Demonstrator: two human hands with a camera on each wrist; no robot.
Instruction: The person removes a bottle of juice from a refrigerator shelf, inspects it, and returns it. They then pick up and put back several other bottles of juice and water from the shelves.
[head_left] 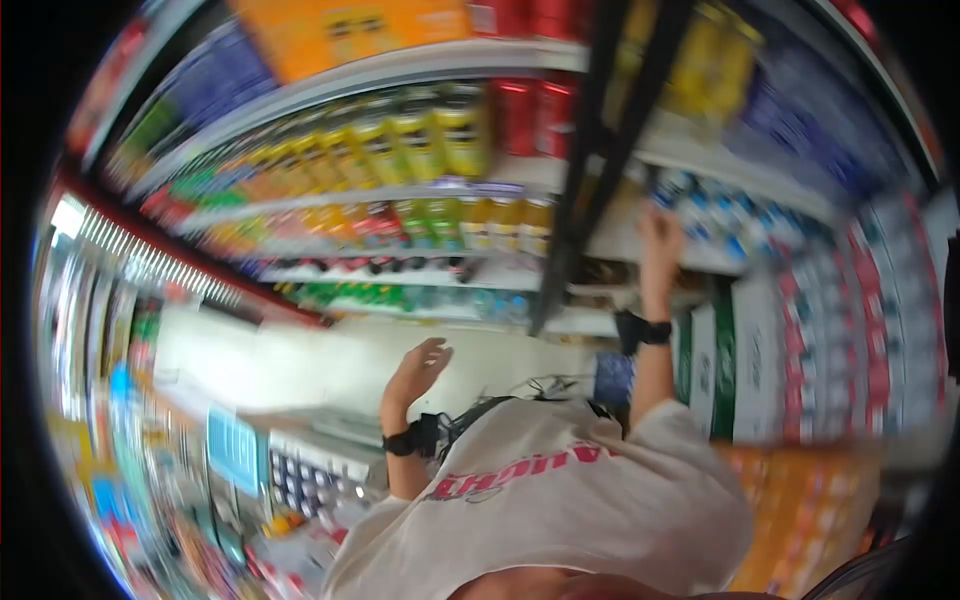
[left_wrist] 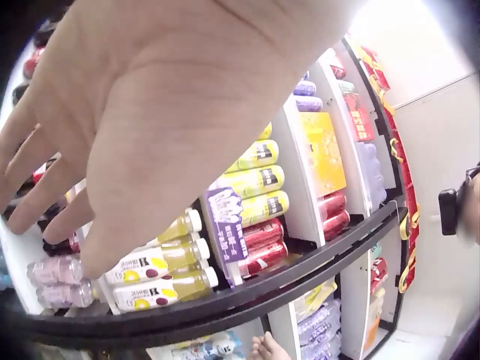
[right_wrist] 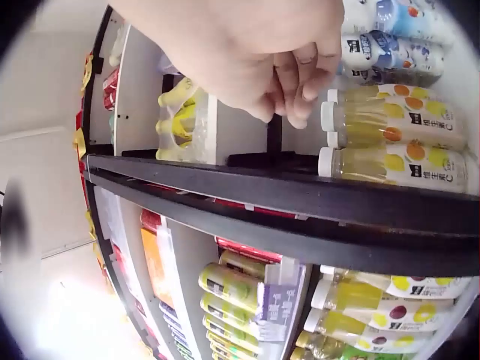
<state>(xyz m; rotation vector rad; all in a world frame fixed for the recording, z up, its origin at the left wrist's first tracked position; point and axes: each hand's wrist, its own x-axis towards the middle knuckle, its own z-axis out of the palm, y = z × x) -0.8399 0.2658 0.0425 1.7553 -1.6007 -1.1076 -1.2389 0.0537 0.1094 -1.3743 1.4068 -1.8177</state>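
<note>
My right hand (head_left: 662, 245) reaches up to the shelf section right of the black upright. In the right wrist view its fingers (right_wrist: 304, 79) bend loosely, and nothing shows in them. Close beside the fingertips lie the caps of yellow juice bottles (right_wrist: 397, 124) with orange-and-lemon labels. White-and-blue bottles (right_wrist: 394, 54) stand next to these. My left hand (head_left: 415, 372) hangs before my body, fingers relaxed and holding nothing. Its spread fingers (left_wrist: 60, 180) overlap the shelves in the left wrist view, with yellow drink bottles (left_wrist: 169, 285) and pink-tinted bottles (left_wrist: 60, 281) beyond them.
A black upright post (head_left: 583, 170) divides the shelf sections. Yellow cans (head_left: 410, 135) and red cans (head_left: 515, 118) line the left section. Stacked packs of drinks (head_left: 810, 330) and a white-and-green carton (head_left: 712, 365) stand at the right. Behind me is a blue basket-like thing (head_left: 235, 448).
</note>
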